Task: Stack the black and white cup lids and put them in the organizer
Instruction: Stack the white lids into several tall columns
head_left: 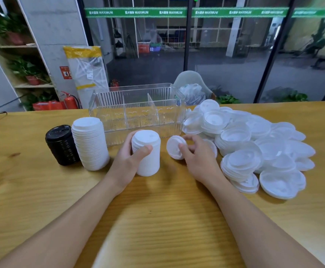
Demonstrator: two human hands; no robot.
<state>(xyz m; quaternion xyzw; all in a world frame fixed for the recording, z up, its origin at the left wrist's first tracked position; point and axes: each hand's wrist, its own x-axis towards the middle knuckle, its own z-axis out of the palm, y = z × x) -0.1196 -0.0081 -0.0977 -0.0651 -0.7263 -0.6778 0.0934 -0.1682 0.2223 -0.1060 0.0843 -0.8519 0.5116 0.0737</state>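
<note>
Organizer [138, 113] sits far-center on the table [157, 219], two lid stacks [89, 144] to its left, loose lids pile [254, 147] right.

The left hand [128, 161] covers the near-left side of the white stack [147, 153] it grips; its fingers behind are hidden. The lid [175, 147] in the right hand [194, 157] is motion-blurred. In the loose pile [254, 147], lower lids are buried. Both forearms run off the bottom edge.
</note>
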